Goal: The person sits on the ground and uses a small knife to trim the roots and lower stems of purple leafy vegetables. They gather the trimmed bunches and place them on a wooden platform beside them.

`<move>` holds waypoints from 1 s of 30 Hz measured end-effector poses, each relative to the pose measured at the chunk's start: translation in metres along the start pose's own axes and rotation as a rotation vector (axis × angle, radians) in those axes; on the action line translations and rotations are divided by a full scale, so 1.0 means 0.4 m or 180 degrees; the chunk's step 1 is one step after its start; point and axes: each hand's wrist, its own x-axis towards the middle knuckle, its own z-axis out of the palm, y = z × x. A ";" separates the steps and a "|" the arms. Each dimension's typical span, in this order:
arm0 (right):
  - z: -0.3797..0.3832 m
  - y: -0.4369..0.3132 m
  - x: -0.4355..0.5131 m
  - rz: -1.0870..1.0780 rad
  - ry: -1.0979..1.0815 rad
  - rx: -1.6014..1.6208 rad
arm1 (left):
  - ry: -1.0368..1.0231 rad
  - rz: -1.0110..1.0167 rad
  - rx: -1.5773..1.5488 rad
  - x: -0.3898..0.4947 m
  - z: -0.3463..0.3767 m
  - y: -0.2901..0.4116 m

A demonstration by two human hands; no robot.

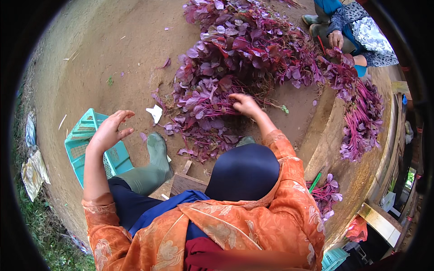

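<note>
Before me on the ground lies a large heap of purple-red leafy plants (237, 50), which look like red amaranth, with pink stems and pale roots. My right hand (247, 105) is at the near side of the heap. Its index finger and thumb are apart, close to a cluster of stems (217, 108); whether they touch is hard to tell. My left hand (113, 130) is raised, empty and fingers spread, in front of a turquoise plastic crate (118, 159). A green-handled tool (315, 183) lies by a small bunch of the plants (327, 196), beside my right arm.
A co-worker's hand (335, 39) is at the heap's far right, near a thin red object (321, 44). More plants (362, 122) lie on a raised concrete ledge (334, 142). My green rubber boot (157, 152) and a white scrap (155, 113) are near the crate.
</note>
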 end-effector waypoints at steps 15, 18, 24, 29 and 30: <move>-0.017 -0.015 0.101 0.0550 0.0159 -0.1057 | -0.0086 0.0072 0.0172 0.018 0.003 0.028; -0.080 -0.024 0.096 0.0803 0.0190 0.0151 | -0.0082 0.0131 0.0210 0.026 0.000 0.031; -0.007 0.004 0.027 0.0673 -0.0429 -0.1360 | -0.0166 0.0171 0.0230 0.037 0.011 0.026; 0.046 0.015 0.021 0.0948 -0.0290 -0.1379 | -0.0167 0.0186 0.0235 0.044 0.020 0.029; 0.040 0.011 0.027 0.0986 -0.0751 -0.1595 | -0.0184 0.0231 0.0211 0.045 0.020 0.029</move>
